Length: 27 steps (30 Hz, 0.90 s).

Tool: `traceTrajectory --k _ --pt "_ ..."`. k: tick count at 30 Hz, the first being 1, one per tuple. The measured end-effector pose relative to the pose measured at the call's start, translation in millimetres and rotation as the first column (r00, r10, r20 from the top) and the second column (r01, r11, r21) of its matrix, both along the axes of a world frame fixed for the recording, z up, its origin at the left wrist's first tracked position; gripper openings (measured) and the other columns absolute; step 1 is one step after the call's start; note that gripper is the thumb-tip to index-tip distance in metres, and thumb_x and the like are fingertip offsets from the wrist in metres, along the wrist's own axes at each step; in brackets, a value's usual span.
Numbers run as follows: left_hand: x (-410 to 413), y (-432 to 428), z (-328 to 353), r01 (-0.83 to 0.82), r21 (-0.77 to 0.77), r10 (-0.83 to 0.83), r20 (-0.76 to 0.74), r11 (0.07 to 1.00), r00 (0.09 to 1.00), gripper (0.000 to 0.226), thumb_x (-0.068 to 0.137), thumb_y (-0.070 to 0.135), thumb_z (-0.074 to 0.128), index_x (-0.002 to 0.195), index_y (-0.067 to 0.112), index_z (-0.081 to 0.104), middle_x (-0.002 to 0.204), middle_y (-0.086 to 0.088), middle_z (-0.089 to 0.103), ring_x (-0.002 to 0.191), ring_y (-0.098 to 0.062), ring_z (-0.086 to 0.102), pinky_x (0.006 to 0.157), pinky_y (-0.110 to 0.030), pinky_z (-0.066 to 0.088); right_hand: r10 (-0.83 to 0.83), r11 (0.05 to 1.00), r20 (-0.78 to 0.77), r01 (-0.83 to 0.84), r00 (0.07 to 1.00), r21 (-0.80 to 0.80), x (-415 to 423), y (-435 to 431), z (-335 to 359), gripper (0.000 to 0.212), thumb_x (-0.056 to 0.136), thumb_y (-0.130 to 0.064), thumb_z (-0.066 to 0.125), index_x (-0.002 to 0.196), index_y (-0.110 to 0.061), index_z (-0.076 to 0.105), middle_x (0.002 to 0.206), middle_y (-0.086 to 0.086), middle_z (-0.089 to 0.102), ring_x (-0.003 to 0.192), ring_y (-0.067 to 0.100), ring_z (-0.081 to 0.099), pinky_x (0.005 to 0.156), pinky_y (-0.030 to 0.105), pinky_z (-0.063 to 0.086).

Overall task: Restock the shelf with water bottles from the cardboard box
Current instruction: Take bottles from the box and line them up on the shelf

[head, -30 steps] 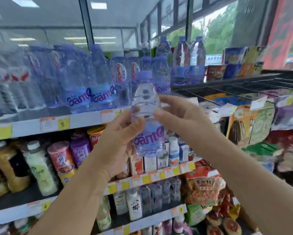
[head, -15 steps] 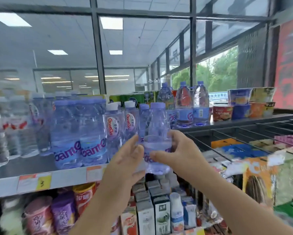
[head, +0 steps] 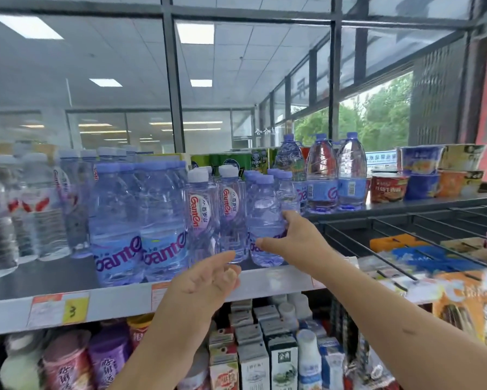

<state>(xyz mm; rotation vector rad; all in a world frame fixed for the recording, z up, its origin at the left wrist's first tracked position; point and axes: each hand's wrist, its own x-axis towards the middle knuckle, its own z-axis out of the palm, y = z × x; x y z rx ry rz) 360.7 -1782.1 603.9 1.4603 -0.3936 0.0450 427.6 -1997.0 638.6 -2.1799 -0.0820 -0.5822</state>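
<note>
Bottle (head: pixel 265 209) now standing on shelf (head: pixel 118 304); right hand (head: pixel 295 237) grips it, left hand (head: pixel 203 280) released, fingers relaxed.

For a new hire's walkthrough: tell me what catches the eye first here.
The right hand gripping a small water bottle at the front of the shelf, centre frame. Just below, the left hand hangs open, holding nothing. Left of them stand large Ganten bottles.

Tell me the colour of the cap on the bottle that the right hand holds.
Pale purple cap on the bottle; the head view shows it best.
</note>
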Motion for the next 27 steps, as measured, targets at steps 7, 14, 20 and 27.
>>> traceTrajectory --k 7,14,20,27 --pt "2 -1 -2 0.02 0.04 -0.021 0.016 0.999 1.0 0.049 0.059 0.05 0.07 0.105 0.036 0.075 0.102 0.008 0.077 0.098 -0.008 0.072 0.091 -0.031 0.049 -0.006 0.998 -0.023 0.005 1.0 -0.057 5 4 1 0.059 0.073 -0.045 0.08 0.123 -0.025 0.055 0.099 -0.006 0.07 0.088 0.012 0.066 0.072 0.03 0.052" --pt "-6 5 -1 0.049 0.082 -0.051 0.023 0.995 0.998 0.058 0.055 0.058 0.071 0.109 0.037 0.073 0.106 0.011 0.076 0.101 -0.005 0.071 0.099 -0.035 0.047 -0.017 0.995 -0.048 0.012 0.999 -0.098 -6 6 5 0.075 0.076 -0.047 0.078 0.138 -0.023 0.044 0.106 -0.005 0.069 0.093 0.013 0.064 0.077 0.029 0.052" --pt "-13 16 -10 0.091 0.132 -0.098 0.052 0.987 0.994 0.051 0.061 0.057 0.068 0.109 0.042 0.072 0.11 0.014 0.075 0.104 -0.001 0.069 0.099 -0.032 0.046 -0.11 0.992 0.158 0.117 0.981 -0.035 -57 20 -15 0.06 0.086 -0.04 0.07 0.14 -0.025 0.05 0.122 -0.015 0.062 0.113 0.006 0.057 0.093 0.023 0.045" --pt "-32 34 -62 0.151 0.161 -0.161 0.049 0.975 0.986 0.028 0.081 0.043 0.066 0.108 0.043 0.069 0.111 0.018 0.074 0.104 0.002 0.068 0.08 -0.015 0.051 -0.124 0.992 0.125 0.125 0.984 0.004 -133 66 -75 0.029 0.087 -0.032 0.069 0.116 -0.027 0.07 0.1 -0.017 0.068 0.095 -0.002 0.062 0.085 0.022 0.051"
